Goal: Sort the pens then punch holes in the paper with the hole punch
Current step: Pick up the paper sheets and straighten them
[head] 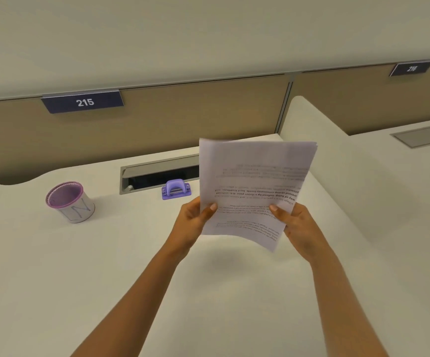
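- Holding a thin stack of white printed paper sheets [255, 186] in the air above the pale cream desk top [105, 266], the person is using both bare hands.
- The left hand [195, 220] is pinching the stack at its seven o'clock corner, with the thumb lying across the front sheet and the fingers curled behind it.
- The right hand [296, 225] is pinching the five o'clock edge in the same way, thumb on the printed face and fingers behind.
- The sheets are facing the camera with their lines of text running upside down. The bottom edge is bowing slightly and the stack is casting a soft shadow on the desk beneath it.
- The small lilac plastic hole punch [176, 189] is sitting on the desk at nine o'clock from the paper, near it but apart, and just in front of the grey recessed cable slot [157, 173].
- The round pen cup with a purple mesh rim and a white paper wrap [69, 202] is standing upright farther out at nine o'clock, well apart from the punch.
- At twelve o'clock a tan divider panel [208, 112] is carrying a dark sign reading 215 [83, 102], and a second dark sign [411, 69] is showing at two o'clock.
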